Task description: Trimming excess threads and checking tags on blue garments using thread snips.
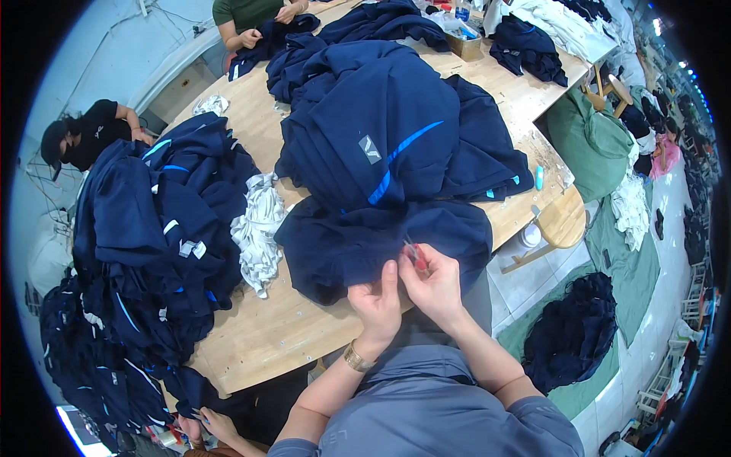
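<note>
Navy garment (358,247), soft and limp, lying at the near edge of the wooden table (266,335); best gripped by pinching its hem. Left hand (377,305) pinches the fabric with fingers together; right hand (435,283) is clamped on a small red thread snip (415,255). At 9 o'clock, crumpled white cloth (257,228); at 12 o'clock, a piled navy heap (381,129).

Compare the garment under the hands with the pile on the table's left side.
The navy garment lies single and spread out at the near edge, pinched by both hands; the left pile is many garments heaped, spilling over the table edge, untouched. Both are navy fabric; light blue stripes show in the pile.
</note>
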`<move>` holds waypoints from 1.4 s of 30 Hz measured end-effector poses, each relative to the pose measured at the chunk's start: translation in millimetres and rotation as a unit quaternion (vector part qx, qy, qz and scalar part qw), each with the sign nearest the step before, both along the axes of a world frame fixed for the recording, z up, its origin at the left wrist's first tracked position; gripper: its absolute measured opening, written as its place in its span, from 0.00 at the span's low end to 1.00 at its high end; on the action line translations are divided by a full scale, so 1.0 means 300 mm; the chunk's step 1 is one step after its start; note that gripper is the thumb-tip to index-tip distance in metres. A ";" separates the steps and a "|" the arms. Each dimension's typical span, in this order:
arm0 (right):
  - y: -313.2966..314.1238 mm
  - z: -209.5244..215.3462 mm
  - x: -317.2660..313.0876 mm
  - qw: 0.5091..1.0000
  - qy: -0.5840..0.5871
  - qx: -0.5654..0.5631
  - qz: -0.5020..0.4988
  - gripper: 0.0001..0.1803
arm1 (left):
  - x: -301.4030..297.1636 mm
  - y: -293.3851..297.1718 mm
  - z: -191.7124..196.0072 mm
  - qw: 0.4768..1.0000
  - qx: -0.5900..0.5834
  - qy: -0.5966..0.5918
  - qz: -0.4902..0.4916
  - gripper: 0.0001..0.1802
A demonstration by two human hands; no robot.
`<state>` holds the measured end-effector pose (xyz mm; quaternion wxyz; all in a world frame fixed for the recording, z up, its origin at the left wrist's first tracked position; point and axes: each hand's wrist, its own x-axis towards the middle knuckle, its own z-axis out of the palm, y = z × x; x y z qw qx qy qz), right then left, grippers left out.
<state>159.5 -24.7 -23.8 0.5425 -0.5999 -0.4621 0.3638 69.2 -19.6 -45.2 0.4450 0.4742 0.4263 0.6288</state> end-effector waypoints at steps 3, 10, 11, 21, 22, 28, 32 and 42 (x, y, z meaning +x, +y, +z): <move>0.011 -0.019 -0.005 0.999 -0.022 0.027 -0.010 0.05 | -0.001 0.009 0.011 1.000 -0.005 -0.022 -0.009 0.05; 0.011 -0.049 -0.008 0.967 0.254 -0.012 0.026 0.03 | -0.026 0.038 0.003 0.936 -0.177 -0.288 -0.097 0.05; 0.008 -0.054 -0.011 0.967 0.254 -0.012 0.026 0.03 | -0.029 0.037 0.004 0.936 -0.177 -0.288 -0.097 0.05; 0.008 -0.066 0.017 0.940 0.327 -0.026 0.093 0.03 | -0.033 0.046 0.023 0.930 -0.186 -0.296 -0.116 0.05; 0.011 -0.056 0.017 0.964 0.250 0.007 0.089 0.03 | -0.038 0.047 0.023 0.922 -0.202 -0.306 -0.123 0.05; -0.006 -0.071 0.066 0.986 0.136 0.051 0.085 0.07 | -0.042 0.064 0.047 0.913 -0.239 -0.311 -0.110 0.06; 0.003 -0.071 0.065 0.981 -0.153 0.120 0.023 0.12 | -0.050 0.066 0.036 0.912 -0.239 -0.316 -0.111 0.06; -0.004 -0.091 0.071 0.915 -0.373 0.153 0.016 0.16 | -0.044 0.053 0.026 0.919 -0.229 -0.306 -0.098 0.06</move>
